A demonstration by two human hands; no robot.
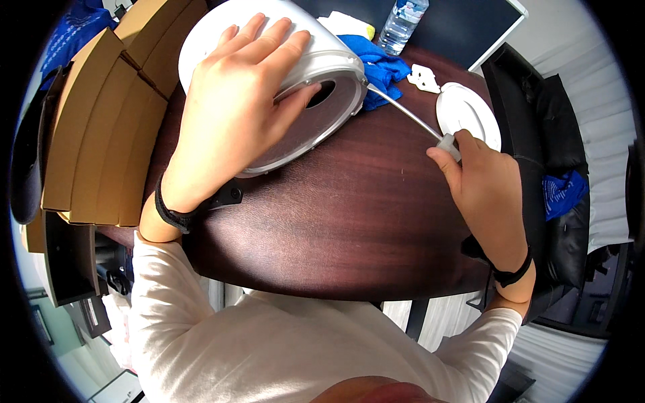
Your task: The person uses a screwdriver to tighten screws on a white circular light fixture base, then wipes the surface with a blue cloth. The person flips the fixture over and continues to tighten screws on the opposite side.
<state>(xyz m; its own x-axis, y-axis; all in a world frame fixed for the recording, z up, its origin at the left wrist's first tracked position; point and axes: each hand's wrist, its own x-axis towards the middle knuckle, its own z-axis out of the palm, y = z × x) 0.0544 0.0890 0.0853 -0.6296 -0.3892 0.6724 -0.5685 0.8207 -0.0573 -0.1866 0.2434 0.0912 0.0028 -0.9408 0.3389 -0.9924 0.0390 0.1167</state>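
A large white cylindrical housing (222, 33) lies on its side on the dark wood table, its round end with a clear rim facing toward me. My left hand (245, 87) rests on it with fingers spread over the top and the thumb across the open end. On the right, my right hand (480, 174) is closed around the grey handle of a screwdriver (410, 115). The screwdriver's long shaft reaches left, and its tip meets the rim of the housing at a small screw point. A round white cover (468, 114) lies just beyond my right hand.
Blue cloth (376, 64) and a small white plastic part (423, 78) lie behind the housing, near a water bottle (403, 25). Cardboard boxes (101, 134) stand along the left edge. A black sofa (547, 114) is at the right. A small black object (230, 193) sits by my left wrist.
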